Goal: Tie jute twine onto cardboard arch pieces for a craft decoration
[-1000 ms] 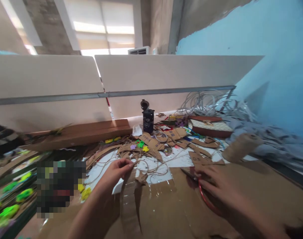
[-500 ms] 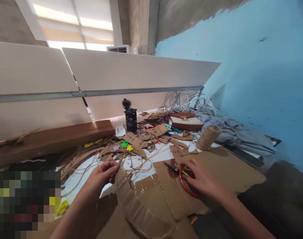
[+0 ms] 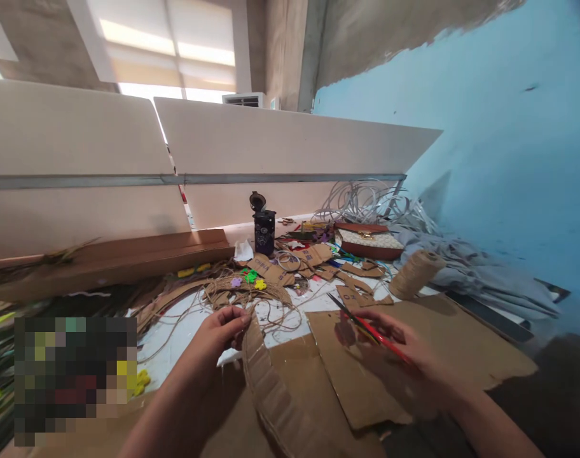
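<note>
My left hand pinches the upper end of a curved cardboard strip, which bends down toward the bottom of the view. In my right hand is a pair of scissors with red handles. Their dark blades point up and to the left, apart from the strip. Beneath both hands lie flat cardboard sheets. Just beyond my left hand is a curved, twine-wrapped piece, with small purple, green and yellow flower shapes by it and loose twine strands around.
A dark bottle with its lid up stands behind cardboard scraps. To the right are a brown-and-white handbag, a twine spool, grey cloth and coiled white strips. A long cardboard box lies left.
The scissors have turned in my right hand, so the red handles now lie along the palm. The view has swung slightly left. My left hand keeps its pinch on the strip.
</note>
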`<state>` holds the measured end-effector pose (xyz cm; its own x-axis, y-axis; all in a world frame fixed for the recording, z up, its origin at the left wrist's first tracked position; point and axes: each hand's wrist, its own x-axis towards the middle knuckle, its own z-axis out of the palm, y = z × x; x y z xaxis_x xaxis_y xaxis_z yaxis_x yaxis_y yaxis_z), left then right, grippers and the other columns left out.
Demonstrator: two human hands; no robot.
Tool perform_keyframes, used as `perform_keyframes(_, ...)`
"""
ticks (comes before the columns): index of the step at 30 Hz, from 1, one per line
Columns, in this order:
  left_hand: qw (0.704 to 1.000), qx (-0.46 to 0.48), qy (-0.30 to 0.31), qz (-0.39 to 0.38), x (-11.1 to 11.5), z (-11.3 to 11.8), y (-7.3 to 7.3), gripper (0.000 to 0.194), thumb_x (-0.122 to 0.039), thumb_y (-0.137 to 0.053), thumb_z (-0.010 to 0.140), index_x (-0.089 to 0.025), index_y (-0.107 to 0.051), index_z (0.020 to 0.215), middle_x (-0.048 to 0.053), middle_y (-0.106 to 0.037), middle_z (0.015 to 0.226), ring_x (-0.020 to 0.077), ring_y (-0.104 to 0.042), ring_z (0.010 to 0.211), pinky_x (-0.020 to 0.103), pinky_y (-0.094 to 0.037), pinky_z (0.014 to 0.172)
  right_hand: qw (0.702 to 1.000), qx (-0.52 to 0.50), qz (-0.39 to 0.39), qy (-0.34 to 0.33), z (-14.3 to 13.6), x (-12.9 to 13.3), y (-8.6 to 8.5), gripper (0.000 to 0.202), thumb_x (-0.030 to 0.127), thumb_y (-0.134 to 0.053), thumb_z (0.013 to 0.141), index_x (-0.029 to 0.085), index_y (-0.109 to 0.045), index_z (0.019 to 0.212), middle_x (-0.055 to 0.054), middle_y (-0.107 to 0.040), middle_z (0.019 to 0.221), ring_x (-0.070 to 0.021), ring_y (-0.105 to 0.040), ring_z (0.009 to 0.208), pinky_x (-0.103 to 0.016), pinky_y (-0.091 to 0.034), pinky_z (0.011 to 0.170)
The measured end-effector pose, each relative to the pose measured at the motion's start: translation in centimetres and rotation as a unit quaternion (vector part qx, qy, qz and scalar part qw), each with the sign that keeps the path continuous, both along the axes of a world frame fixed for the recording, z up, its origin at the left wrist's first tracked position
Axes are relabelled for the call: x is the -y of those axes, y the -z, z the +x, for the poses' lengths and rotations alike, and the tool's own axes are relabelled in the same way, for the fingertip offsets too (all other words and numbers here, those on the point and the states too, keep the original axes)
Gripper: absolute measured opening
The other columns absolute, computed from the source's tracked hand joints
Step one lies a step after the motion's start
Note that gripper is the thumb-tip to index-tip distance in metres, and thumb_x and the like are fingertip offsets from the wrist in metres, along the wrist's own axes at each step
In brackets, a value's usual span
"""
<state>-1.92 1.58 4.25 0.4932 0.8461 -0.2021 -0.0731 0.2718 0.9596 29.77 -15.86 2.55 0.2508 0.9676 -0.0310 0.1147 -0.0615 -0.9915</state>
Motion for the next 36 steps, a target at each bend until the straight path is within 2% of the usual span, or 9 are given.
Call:
perform_keyframes(2,1.000,0.008,0.003,-0.002,0.2,0.1,-0.1,0.042,-0.042,-0.090,0.053,-0.017,-0.061,0.069,-0.005,-0.053,0.053,0.0076,-0.042,0.046,0.022,-0.029,0.050,0.999,-0.021,0.003,-0.034,-1.0,-0.1,0.2,0.060,0.050,-0.079,0.072,0.029,-0.065,0.127,-0.013,-0.063,0.133,-0.0345,-0.061,0.118,-0.043,-0.053,0.091)
perform_keyframes(5,1.000,0.024,0.000,-0.006,0.5,0.2,-0.1,0.041,-0.041,-0.089,0.053,-0.017,-0.060,0.068,-0.006,-0.051,0.052,0.0074,-0.040,0.045,0.022,-0.028,0.050,0.998,-0.037,-0.027,-0.050,-3.3,-0.5,0.6,0.064,0.055,-0.082,0.070,0.029,-0.066,0.126,-0.012,-0.061,0.136,-0.0348,-0.060,0.120,-0.043,-0.052,0.093)
perform_keyframes(8,0.999,0.035,-0.004,-0.011,0.8,0.2,-0.3,0.038,-0.039,-0.089,0.053,-0.017,-0.061,0.068,-0.005,-0.052,0.054,0.0076,-0.041,0.047,0.022,-0.028,0.051,0.992,-0.051,-0.064,-0.093,-5.7,-1.4,0.6,0.072,0.062,-0.077,0.073,0.029,-0.060,0.134,-0.011,-0.066,0.122,-0.0326,-0.065,0.108,-0.043,-0.053,0.088)
perform_keyframes(10,0.999,0.042,-0.008,-0.013,0.9,0.3,-0.3,0.036,-0.037,-0.088,0.055,-0.017,-0.062,0.069,-0.005,-0.053,0.056,0.0077,-0.042,0.049,0.022,-0.028,0.052,0.992,-0.018,-0.056,-0.113,-6.9,-2.2,0.3,0.074,0.065,-0.075,0.073,0.026,-0.059,0.133,-0.010,-0.067,0.116,-0.0321,-0.064,0.107,-0.044,-0.051,0.091)
perform_keyframes(14,0.998,0.053,-0.001,-0.015,0.9,0.4,0.1,0.035,-0.036,-0.087,0.056,-0.017,-0.062,0.069,-0.005,-0.052,0.057,0.0077,-0.041,0.049,0.022,-0.029,0.051,0.989,0.037,-0.038,-0.138,-8.5,-4.1,-0.3,0.066,0.064,-0.074,0.074,0.025,-0.061,0.127,-0.009,-0.063,0.124,-0.0323,-0.058,0.116,-0.043,-0.046,0.100)
perform_keyframes(18,0.998,0.061,0.015,-0.011,0.6,0.6,0.7,0.038,-0.041,-0.088,0.056,-0.018,-0.062,0.069,-0.005,-0.052,0.054,0.0077,-0.040,0.046,0.022,-0.031,0.050,0.983,0.020,-0.023,-0.182,-9.8,-5.4,-0.1,0.058,0.060,-0.073,0.078,0.025,-0.062,0.123,-0.007,-0.066,0.118,-0.0299,-0.062,0.107,-0.040,-0.050,0.092)
perform_keyframes(22,0.998,0.058,0.032,-0.001,0.7,0.8,0.8,0.037,-0.041,-0.089,0.056,-0.018,-0.062,0.068,-0.004,-0.054,0.056,0.0081,-0.042,0.047,0.023,-0.032,0.050,0.987,0.000,-0.003,-0.162,-11.2,-5.7,-0.3,0.056,0.060,-0.070,0.082,0.024,-0.062,0.124,-0.007,-0.068,0.111,-0.0288,-0.062,0.105,-0.038,-0.050,0.090)
perform_keyframes(28,0.999,0.041,0.034,-0.001,1.3,0.9,0.5,0.033,-0.037,-0.088,0.058,-0.018,-0.063,0.068,-0.002,-0.056,0.058,0.0095,-0.045,0.050,0.023,-0.033,0.052,0.989,0.046,-0.003,-0.143,-12.0,-5.6,-1.7,0.056,0.061,-0.068,0.084,0.027,-0.063,0.129,-0.007,-0.068,0.114,-0.0288,-0.061,0.105,-0.038,-0.049,0.092)
perform_keyframes(36,0.997,0.039,0.040,-0.053,1.7,1.1,0.7,0.031,-0.034,-0.086,0.061,-0.020,-0.061,0.071,-0.003,-0.053,0.056,0.0097,-0.043,0.049,0.023,-0.030,0.050,0.987,0.032,0.011,-0.155,-12.3,-5.9,-0.7,0.052,0.060,-0.064,0.087,0.024,-0.065,0.124,-0.007,-0.068,0.104,-0.0268,-0.061,0.098,-0.036,-0.049,0.088)
